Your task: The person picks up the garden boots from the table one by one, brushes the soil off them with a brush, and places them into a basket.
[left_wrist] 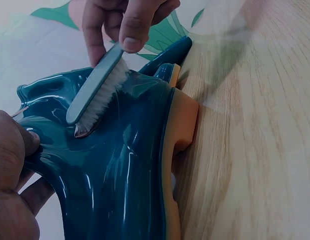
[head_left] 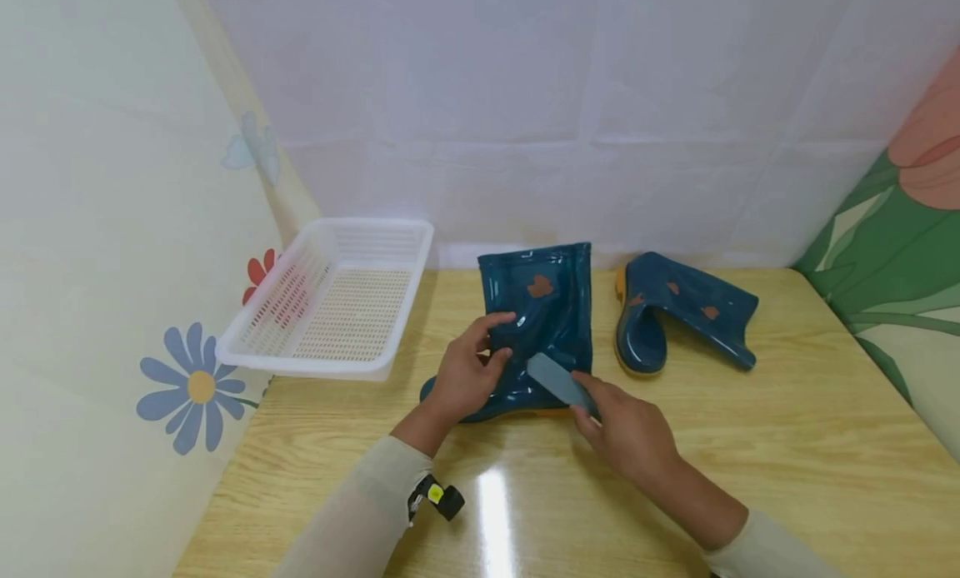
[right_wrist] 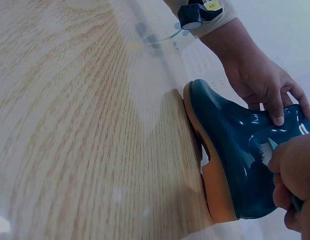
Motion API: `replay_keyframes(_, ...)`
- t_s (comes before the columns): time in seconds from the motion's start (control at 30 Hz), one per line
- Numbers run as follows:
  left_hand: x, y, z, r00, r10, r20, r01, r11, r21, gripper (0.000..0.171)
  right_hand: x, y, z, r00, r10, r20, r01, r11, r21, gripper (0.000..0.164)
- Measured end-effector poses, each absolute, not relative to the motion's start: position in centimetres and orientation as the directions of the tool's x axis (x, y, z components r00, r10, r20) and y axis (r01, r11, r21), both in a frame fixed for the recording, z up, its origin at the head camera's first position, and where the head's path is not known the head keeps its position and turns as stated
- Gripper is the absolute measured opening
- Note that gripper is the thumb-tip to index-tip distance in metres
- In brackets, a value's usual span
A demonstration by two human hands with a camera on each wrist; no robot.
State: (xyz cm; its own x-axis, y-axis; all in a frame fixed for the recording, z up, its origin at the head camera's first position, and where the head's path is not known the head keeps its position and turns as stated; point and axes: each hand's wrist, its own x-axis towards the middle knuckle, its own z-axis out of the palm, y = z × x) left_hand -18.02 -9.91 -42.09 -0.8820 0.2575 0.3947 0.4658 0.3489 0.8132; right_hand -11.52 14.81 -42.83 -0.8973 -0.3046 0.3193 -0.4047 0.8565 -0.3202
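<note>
"When you look from the head, where is the rain boot [head_left: 558, 316]?"

"It's on the counter [head_left: 787, 445], between the white basket [head_left: 307, 365] and the second boot [head_left: 690, 295], which lies on its side. The left hand [head_left: 461, 374], fingers a bit apart, holds the boot's tall part. The right hand [head_left: 636, 432] has a snug grip on a brush [head_left: 555, 378]."

"What about from the left wrist?"

"White bristles [left_wrist: 103, 97] touch the boot's shiny side. The left thumb [left_wrist: 29, 141] rests on it and some fingers go round the edge. It looks like scrubbing is the step now."

"And from the right wrist?"

"The orange sole [right_wrist: 219, 192] sits on the counter. The right grip pinches the brush. I'd guess the next stroke needs the boot kept still."
</note>
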Motion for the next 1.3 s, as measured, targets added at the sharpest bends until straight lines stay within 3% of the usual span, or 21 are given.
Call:
replay_keyframes(0.53, -17.89, -9.84, -41.99, -0.892, 0.246, 0.379, 0.448, 0.371, 0.814, 0.051, -11.36, 14.33, -43.06, -0.875, -0.312, 0.371, -0.445, 0.82, -0.359, 0.05)
replay_keyframes(0.83, -17.98, -9.84, -42.06, -0.891, 0.248, 0.381, 0.451, 0.371, 0.812, 0.051, -11.36, 14.96, -42.9, -0.917, -0.274, 0.291, -0.371, 0.854, -0.364, 0.047)
replay_keyframes(1.17, -17.94, -9.8, -42.04, -0.886, 0.249, 0.391, 0.46, 0.372, 0.806, 0.051, -11.39, 14.9, -42.9, -0.87, -0.284, 0.402, -0.44, 0.815, -0.377, 0.05)
replay_keyframes(1.3, -17.92, -9.79, -42.15, -0.89, 0.245, 0.384, 0.453, 0.376, 0.808, 0.051, -11.53, 14.41, -42.81, -0.876, -0.29, 0.386, -0.438, 0.814, -0.382, 0.05)
